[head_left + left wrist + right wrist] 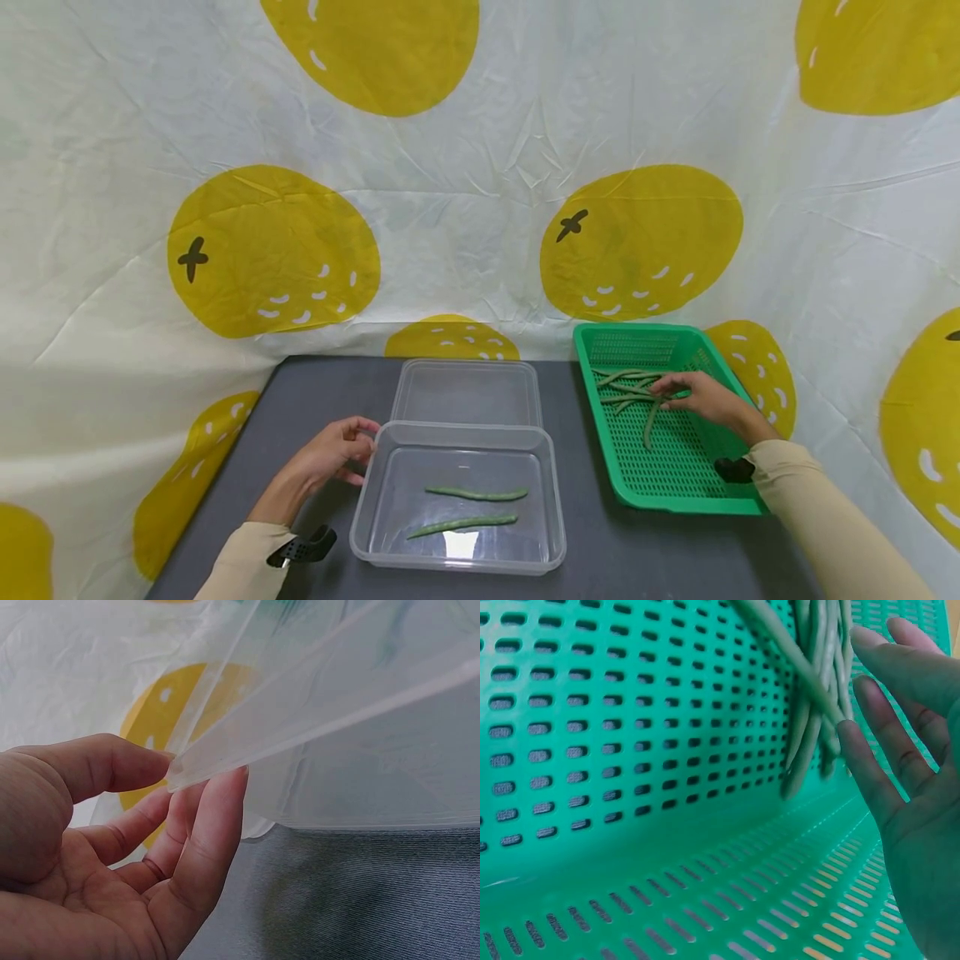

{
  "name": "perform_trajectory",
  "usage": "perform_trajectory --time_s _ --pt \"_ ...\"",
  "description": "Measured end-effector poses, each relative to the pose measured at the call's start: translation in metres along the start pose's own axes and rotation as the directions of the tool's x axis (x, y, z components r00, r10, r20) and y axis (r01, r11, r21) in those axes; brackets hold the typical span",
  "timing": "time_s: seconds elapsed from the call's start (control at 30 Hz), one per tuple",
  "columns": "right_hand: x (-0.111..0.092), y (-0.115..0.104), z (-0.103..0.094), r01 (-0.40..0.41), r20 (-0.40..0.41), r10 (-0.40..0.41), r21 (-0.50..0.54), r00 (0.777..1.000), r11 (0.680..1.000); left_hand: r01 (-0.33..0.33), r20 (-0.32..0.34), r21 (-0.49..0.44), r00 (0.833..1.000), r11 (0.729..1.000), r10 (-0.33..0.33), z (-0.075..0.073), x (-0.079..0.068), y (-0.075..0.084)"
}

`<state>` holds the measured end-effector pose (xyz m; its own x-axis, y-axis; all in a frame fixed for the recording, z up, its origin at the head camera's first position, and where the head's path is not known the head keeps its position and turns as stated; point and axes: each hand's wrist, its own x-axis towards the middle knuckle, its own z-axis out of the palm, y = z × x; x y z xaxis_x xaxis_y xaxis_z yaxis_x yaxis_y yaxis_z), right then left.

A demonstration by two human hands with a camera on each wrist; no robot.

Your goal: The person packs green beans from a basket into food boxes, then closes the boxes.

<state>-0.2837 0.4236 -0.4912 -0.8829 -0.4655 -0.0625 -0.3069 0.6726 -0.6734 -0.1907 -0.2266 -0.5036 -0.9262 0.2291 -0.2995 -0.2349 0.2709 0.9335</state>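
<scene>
The clear container (468,467) was pinched at its rim by the left hand (330,452). In the green basket (667,479), a green bean (649,428) was touched by the right hand (708,402), fingers loosely parted; inside the container, two beans (477,494) were seen.

Passage over table (581,471) between clear container (457,564) and green basket (686,502); basket walls surround right hand (705,398).

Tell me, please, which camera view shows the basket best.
The head view: it shows nearly the whole basket, partly covered by the right hand and sleeve. The right wrist view shows only a close-up part, with beans; the left wrist view, at most blurred green near the top.
</scene>
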Motion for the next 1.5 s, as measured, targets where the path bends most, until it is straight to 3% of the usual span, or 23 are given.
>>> perform_trajectory --time_s 0.3,0.57,0.87,1.17,1.5 --pt "-0.001 0.010 0.003 -0.009 -0.029 0.007 -0.065 1.000 0.998 0.010 -0.011 -0.005 1.000 1.000 -0.010 -0.001 0.001 -0.001" --pt "-0.001 0.011 0.006 -0.059 0.009 0.059 -0.039 0.998 0.998 0.008 -0.010 -0.004 1.000 1.000 -0.008 -0.001 0.001 -0.001" --pt "0.002 0.014 0.010 -0.038 0.008 0.039 -0.039 0.999 0.999 0.014 -0.022 -0.004 1.000 1.000 -0.014 0.000 0.000 -0.001" --pt "0.003 0.012 0.013 -0.081 0.072 0.075 0.087 0.995 0.993 0.013 -0.015 -0.005 1.000 1.000 -0.013 -0.001 0.000 -0.002" --pt "0.006 0.016 0.021 -0.002 0.044 0.008 -0.127 0.999 0.992 0.017 -0.011 -0.013 1.000 1.000 -0.017 0.000 0.001 -0.001"
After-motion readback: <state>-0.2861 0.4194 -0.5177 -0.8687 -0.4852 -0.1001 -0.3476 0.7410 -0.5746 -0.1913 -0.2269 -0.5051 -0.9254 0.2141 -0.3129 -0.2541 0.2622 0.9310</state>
